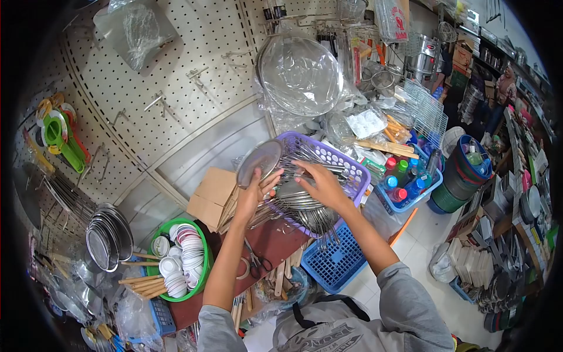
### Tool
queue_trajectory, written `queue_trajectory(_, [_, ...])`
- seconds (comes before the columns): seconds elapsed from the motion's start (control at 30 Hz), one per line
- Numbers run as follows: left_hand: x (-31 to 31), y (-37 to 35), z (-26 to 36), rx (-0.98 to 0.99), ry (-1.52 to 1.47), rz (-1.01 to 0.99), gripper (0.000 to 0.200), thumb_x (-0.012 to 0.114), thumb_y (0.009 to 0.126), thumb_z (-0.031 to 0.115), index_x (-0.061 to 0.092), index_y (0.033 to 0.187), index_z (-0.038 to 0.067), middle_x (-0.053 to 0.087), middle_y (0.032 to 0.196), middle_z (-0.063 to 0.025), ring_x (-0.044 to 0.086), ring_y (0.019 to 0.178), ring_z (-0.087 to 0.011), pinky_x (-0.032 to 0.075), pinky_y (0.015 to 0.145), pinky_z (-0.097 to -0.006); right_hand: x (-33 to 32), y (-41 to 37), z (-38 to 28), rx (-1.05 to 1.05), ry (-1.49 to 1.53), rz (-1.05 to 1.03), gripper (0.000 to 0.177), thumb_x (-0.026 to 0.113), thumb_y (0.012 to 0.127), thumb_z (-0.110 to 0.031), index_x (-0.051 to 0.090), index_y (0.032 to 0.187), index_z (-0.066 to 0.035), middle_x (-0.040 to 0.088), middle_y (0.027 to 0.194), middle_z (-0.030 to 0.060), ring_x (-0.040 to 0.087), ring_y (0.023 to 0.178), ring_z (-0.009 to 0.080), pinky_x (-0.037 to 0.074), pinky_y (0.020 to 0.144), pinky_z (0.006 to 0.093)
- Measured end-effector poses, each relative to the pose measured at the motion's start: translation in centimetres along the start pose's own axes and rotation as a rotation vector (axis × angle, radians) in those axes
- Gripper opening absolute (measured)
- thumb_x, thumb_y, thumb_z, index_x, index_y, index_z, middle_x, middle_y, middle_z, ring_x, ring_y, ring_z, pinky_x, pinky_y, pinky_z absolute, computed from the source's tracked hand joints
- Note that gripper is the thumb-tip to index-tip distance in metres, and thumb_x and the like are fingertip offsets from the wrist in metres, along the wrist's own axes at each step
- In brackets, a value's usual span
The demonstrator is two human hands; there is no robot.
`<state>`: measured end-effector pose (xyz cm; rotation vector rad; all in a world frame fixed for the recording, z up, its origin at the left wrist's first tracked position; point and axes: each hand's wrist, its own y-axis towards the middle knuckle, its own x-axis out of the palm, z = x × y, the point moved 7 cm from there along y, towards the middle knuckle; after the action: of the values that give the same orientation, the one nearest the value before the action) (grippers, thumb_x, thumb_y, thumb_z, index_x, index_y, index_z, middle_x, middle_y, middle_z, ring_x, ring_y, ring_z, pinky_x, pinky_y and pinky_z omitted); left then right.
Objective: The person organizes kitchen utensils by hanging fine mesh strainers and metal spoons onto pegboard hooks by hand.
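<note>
My left hand (252, 193) has its thumb and fingers curled at the lower edge of a round, flat skimmer (262, 159), which stands tilted above the basket's left side. My right hand (324, 185) reaches over the purple basket (359, 176) with its fingers spread, the fingertips right at the metal handles. Many metal skimmers and ladles (302, 202) lie piled in this basket, their handles pointing several ways. Some of the pile is hidden under my right hand.
A blue basket (334, 261) sits below the purple one. At the left, a green basket (205, 264) holds white bowls and spoons. Scissors (257, 264) lie on the red-brown table (226, 287). A cardboard box (214, 193) stands behind; bottles fill a bin (431, 188) at right.
</note>
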<state>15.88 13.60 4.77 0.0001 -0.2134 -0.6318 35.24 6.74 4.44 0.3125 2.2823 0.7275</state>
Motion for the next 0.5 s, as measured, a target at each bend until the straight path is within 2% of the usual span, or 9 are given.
queue_trajectory(0.1, [-1.2,-1.3,-0.1,-0.045,-0.200,0.129,0.067,0.049,0.111,0.046,0.037,0.155,-0.003,0.063,0.141,-0.0244,0.067,0.125,-0.0286,0.056,0.088,-0.0336,0.7,1.1,-0.1,0.006,0.018,-0.072,0.043,0.073,0.097,-0.029,0.067,0.139,-0.019,0.076,0.110,0.0144,0.072,0.081,0.0274,0.056,0.075,0.0421])
queue_trajectory(0.13, [-2.2,-1.7,0.1,-0.024,-0.140,0.218,0.063,0.051,0.111,0.042,0.038,0.155,-0.002,0.063,0.140,-0.0230,0.066,0.125,-0.0281,0.056,0.091,-0.0341,0.6,1.4,-0.7,-0.054,-0.003,-0.035,0.039,0.074,0.096,-0.030,0.071,0.134,-0.020,0.077,0.097,0.0149,0.071,0.070,0.0281,0.056,0.070,0.0421])
queue_trajectory(0.2, [-4.2,-2.4,0.5,0.017,-0.019,0.393,0.057,0.053,0.111,0.034,0.041,0.154,-0.001,0.064,0.138,-0.0203,0.065,0.125,-0.0271,0.056,0.095,-0.0351,0.7,1.7,-1.1,-0.050,-0.050,-0.114,0.041,0.074,0.095,-0.033,0.072,0.133,-0.021,0.077,0.096,0.0159,0.071,0.070,0.0305,0.056,0.071,0.0425])
queue_trajectory(0.3, [-7.0,-3.8,2.9,0.240,0.050,0.435,0.048,0.057,0.109,0.021,0.049,0.150,-0.001,0.064,0.137,-0.0164,0.065,0.122,-0.0251,0.054,0.101,-0.0359,0.5,2.1,-2.5,-0.018,-0.113,-0.265,0.044,0.074,0.094,-0.037,0.072,0.134,-0.018,0.077,0.094,0.0185,0.072,0.072,0.0344,0.056,0.071,0.0434])
queue_trajectory(0.37, [-9.9,-4.0,2.8,0.345,0.219,0.457,0.043,0.058,0.107,0.016,0.054,0.147,-0.001,0.067,0.133,-0.0151,0.067,0.115,-0.0227,0.055,0.098,-0.0350,1.1,2.0,-3.1,-0.042,-0.053,-0.307,0.045,0.073,0.095,-0.036,0.071,0.135,-0.017,0.077,0.094,0.0192,0.072,0.073,0.0353,0.056,0.072,0.0439])
queue_trajectory(0.4, [-10.7,-4.3,2.9,0.395,0.304,0.468,0.041,0.059,0.107,0.014,0.056,0.145,-0.001,0.069,0.131,-0.0144,0.068,0.111,-0.0215,0.056,0.096,-0.0346,1.6,1.9,-3.4,0.026,0.004,-0.407,0.046,0.072,0.096,-0.035,0.068,0.138,-0.017,0.077,0.091,0.0165,0.072,0.070,0.0322,0.056,0.070,0.0423])
queue_trajectory(0.5, [-10.8,-6.6,5.0,0.344,0.444,0.556,0.037,0.058,0.106,0.010,0.059,0.141,-0.002,0.073,0.122,-0.0129,0.069,0.102,-0.0184,0.057,0.090,-0.0327,2.6,1.1,-5.6,0.231,0.176,-0.712,0.050,0.068,0.100,-0.032,0.060,0.147,-0.017,0.077,0.084,0.0085,0.072,0.063,0.0227,0.056,0.066,0.0374])
